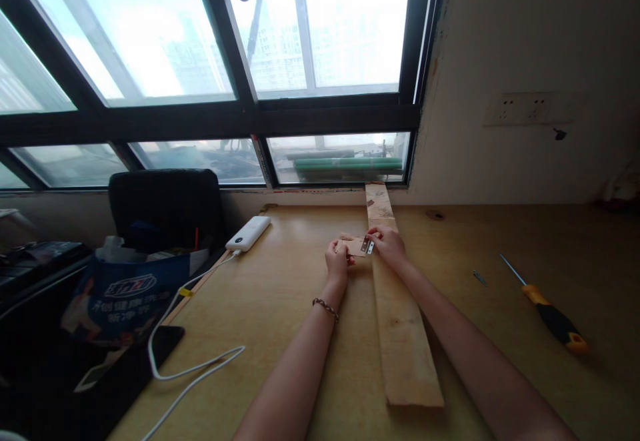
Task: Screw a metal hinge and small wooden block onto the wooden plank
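My left hand [339,259] is closed on a small, flat piece of wood [354,247] and holds it just left of a long wooden board [403,341]. Between the fingertips of my right hand [387,243] is a small metal hinge [367,245] with screw holes in its leaves. The hinge is at the right end of the small wood piece; whether they touch I cannot tell. Under my right hand the long board lies on the table, its far end by the window.
To the right on the wooden table [280,307] lie a screwdriver [555,317] with a yellow and black handle and what look like small screws [480,277]. A white power bank [249,234] with a white cable [200,366] lies at the left. Beyond stands a black chair [165,201].
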`<action>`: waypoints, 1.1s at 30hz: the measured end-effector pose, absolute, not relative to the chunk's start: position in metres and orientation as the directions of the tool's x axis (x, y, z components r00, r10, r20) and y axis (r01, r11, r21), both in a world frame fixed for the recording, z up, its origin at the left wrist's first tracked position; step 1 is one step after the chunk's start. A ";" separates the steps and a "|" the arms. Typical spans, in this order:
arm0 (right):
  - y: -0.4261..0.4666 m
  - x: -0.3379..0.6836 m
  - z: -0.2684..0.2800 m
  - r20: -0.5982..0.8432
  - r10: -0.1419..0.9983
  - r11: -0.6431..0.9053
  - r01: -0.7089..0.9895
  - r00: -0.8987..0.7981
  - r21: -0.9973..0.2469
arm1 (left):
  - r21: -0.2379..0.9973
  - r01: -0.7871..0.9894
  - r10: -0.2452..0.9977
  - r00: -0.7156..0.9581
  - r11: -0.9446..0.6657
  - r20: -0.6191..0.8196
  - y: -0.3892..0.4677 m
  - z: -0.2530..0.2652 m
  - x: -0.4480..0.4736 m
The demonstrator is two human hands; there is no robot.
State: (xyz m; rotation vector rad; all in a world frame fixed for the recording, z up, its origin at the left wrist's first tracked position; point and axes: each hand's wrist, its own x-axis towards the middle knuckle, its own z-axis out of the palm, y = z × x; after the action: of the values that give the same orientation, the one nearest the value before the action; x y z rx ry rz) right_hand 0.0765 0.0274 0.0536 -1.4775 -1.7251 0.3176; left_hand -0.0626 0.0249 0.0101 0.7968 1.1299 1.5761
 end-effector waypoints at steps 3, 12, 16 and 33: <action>0.028 0.077 0.053 0.404 0.915 0.280 0.702 0.012 -0.655 | 0.930 -0.362 0.964 -0.264 -0.064 -0.036 0.023 0.013 -0.062; 0.036 0.080 0.047 0.360 0.931 0.250 0.623 0.054 -0.741 | 0.891 -0.429 0.965 -0.258 -0.152 0.040 0.019 0.016 -0.064; 0.037 0.080 0.045 0.355 0.933 0.244 0.630 0.054 -0.737 | 0.878 -0.448 0.963 -0.266 -0.169 0.050 0.019 0.016 -0.063; 0.027 0.078 0.053 0.436 0.900 0.325 0.693 -0.017 -0.643 | 0.885 -0.431 0.972 -0.220 -0.177 0.088 0.017 0.016 -0.062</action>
State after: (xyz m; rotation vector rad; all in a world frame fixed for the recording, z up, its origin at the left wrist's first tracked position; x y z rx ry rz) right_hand 0.0780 0.0270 0.0535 -1.4273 -1.7659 0.3149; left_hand -0.0619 0.0170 0.0156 0.8490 0.9185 1.6363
